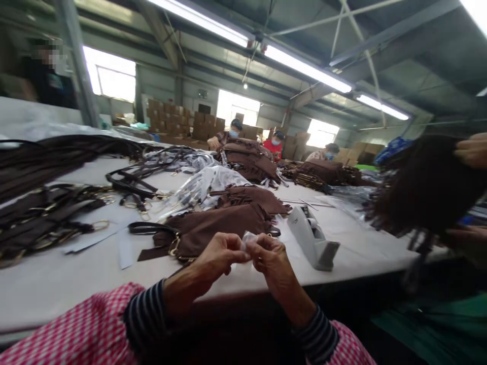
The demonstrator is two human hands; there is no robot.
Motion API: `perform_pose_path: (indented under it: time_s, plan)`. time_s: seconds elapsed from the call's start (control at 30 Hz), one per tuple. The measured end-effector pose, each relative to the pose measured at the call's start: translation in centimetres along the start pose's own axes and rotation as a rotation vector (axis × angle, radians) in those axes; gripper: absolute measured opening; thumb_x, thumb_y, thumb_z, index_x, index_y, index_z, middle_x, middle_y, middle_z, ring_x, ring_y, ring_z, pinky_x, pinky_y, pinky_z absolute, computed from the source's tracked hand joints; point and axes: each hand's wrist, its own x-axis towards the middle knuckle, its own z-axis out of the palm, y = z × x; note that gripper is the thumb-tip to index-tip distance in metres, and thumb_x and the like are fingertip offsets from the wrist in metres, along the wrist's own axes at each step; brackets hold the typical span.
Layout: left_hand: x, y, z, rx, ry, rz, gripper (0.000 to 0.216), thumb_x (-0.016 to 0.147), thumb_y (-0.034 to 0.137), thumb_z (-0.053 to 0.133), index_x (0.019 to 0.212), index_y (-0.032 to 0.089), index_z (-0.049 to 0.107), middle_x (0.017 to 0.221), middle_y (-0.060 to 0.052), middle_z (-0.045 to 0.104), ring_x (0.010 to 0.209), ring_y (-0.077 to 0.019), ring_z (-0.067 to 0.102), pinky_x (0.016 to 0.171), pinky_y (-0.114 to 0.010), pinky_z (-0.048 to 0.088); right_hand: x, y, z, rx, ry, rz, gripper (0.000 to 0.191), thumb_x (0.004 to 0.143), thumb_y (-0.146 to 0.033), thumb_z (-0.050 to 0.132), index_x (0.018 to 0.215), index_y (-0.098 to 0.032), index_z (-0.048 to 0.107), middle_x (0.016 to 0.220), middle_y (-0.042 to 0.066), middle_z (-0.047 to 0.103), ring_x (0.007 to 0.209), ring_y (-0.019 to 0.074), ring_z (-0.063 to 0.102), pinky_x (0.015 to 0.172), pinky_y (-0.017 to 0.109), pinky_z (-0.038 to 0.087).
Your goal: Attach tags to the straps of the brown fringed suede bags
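Observation:
My left hand and my right hand meet at the table's front edge. Both are closed, pinching a small crumpled piece of whitish, see-through wrap between their fingertips; its exact kind is unclear. Just behind them lies a brown bag with a gold clasp and a dark wrist strap. A second brown bag with fringe rests behind the first. To the right of my right hand stands a grey tape dispenser.
Brown straps with gold rings cover the table's left side. Clear plastic wrapping and stacked brown bags lie farther back. At right, another person's hand holds a blurred fringed brown item. Several co-workers are across the table.

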Motion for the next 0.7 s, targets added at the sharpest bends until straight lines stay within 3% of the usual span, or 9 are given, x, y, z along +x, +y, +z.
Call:
perform_pose_path:
  time_s: [0.1,0.23,0.37,0.5,0.57,0.7]
  plan:
    - [-4.5,-2.0,-2.7,-0.043,0.062,-0.056,0.029,0.060,0.032,0.078,0.063,0.017,0.054,0.052,0.007,0.050,0.044,-0.0054,0.035,0.041,-0.019,0.024,-2.1,1.2,3.7,-0.036,-0.126,0.088,0.029,0.073,-0.034,0.082,0.066,-0.013,0.063,0.052,-0.005,0.048,0.046,0.0040,0.031,0.045,0.020,0.021]
    - [-10.1,-4.6,-5.2,-0.144,0.104,-0.173,0.025,0.060,0.028,0.078,0.073,0.015,0.062,0.060,0.000,0.065,0.046,-0.0092,0.048,0.043,-0.020,0.032,-5.1,3.2,7.4,0.021,-0.250,0.205,0.025,0.069,-0.032,0.084,0.071,-0.013,0.068,0.065,0.002,0.065,0.057,0.0109,0.053,0.056,0.023,0.040]
    - [-13.2,-6.2,-6.6,-0.281,0.141,-0.202,0.029,0.057,0.025,0.084,0.072,0.015,0.061,0.058,0.000,0.064,0.052,-0.0110,0.052,0.053,-0.021,0.038,-6.7,4.9,10.1,0.083,-0.313,0.256,0.022,0.073,-0.031,0.081,0.069,-0.014,0.067,0.063,0.002,0.066,0.056,0.0117,0.053,0.055,0.023,0.040]
    - [-14.7,-6.1,-8.1,-0.281,0.174,-0.182,0.027,0.064,0.031,0.082,0.069,0.014,0.063,0.058,0.001,0.060,0.054,-0.0099,0.047,0.054,-0.021,0.033,-5.7,4.9,11.3,0.010,-0.375,0.292,0.023,0.073,-0.031,0.081,0.068,-0.014,0.066,0.060,0.000,0.060,0.053,0.0086,0.044,0.053,0.021,0.035]
    - [-15.0,-5.5,-9.4,-0.221,0.179,-0.154,0.027,0.070,0.036,0.079,0.069,0.014,0.064,0.058,0.002,0.059,0.054,-0.0095,0.046,0.052,-0.021,0.031,-4.0,4.2,11.2,-0.142,-0.391,0.205,0.023,0.076,-0.034,0.079,0.071,-0.014,0.068,0.064,0.000,0.060,0.057,0.0099,0.047,0.055,0.022,0.037]
    - [-15.1,-4.1,-12.5,0.006,0.239,-0.115,0.031,0.077,0.043,0.071,0.067,0.015,0.062,0.054,0.003,0.055,0.049,-0.0088,0.043,0.047,-0.020,0.029,0.2,3.0,10.4,-0.674,-0.486,-0.263,0.016,0.083,-0.024,0.072,0.099,-0.019,0.072,0.094,0.003,0.064,0.074,0.0123,0.055,0.070,0.024,0.044]
